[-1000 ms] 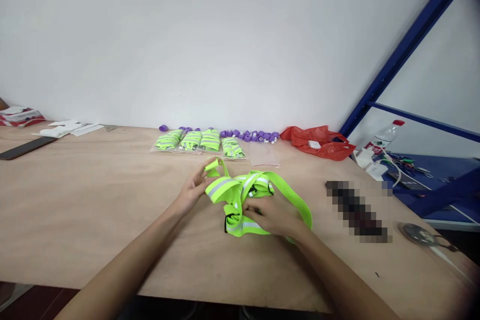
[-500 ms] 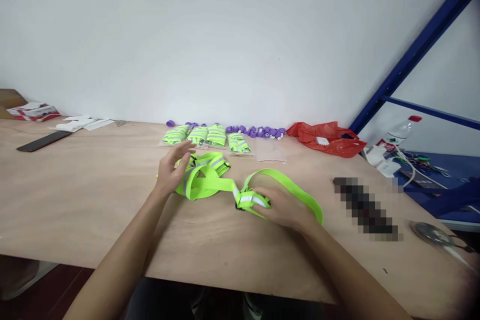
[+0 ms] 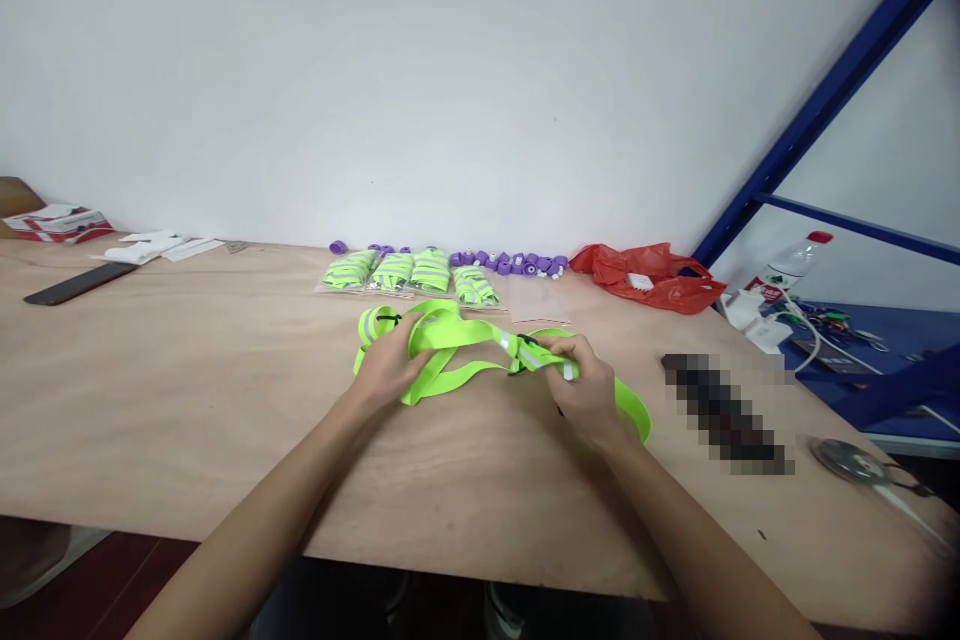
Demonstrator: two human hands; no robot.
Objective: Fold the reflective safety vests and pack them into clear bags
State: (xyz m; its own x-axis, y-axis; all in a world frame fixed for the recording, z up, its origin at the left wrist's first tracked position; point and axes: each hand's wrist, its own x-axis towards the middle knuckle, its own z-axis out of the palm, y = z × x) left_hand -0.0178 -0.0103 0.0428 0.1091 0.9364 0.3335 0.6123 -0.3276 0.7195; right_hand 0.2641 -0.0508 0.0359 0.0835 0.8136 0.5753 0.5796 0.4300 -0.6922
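Note:
A neon yellow-green reflective strap with silver stripes and black buckles lies partly raised over the table in front of me. My left hand is closed on its left part, thumb and fingers pinching the band. In my right hand a section near a black buckle is gripped, and a loop of the band trails out beyond that hand to the right. Behind them, several folded straps of the same kind in clear bags sit in a row, with a flat clear bag beside them.
Purple rolls line the wall. A red plastic bag lies at the back right, near a bottle and a blue frame. On the left are a dark flat bar and white papers.
My left hand, open before, has moved right and down and closed on the strap. My right hand has lifted its section slightly and moved right, drawing the band out between both hands.

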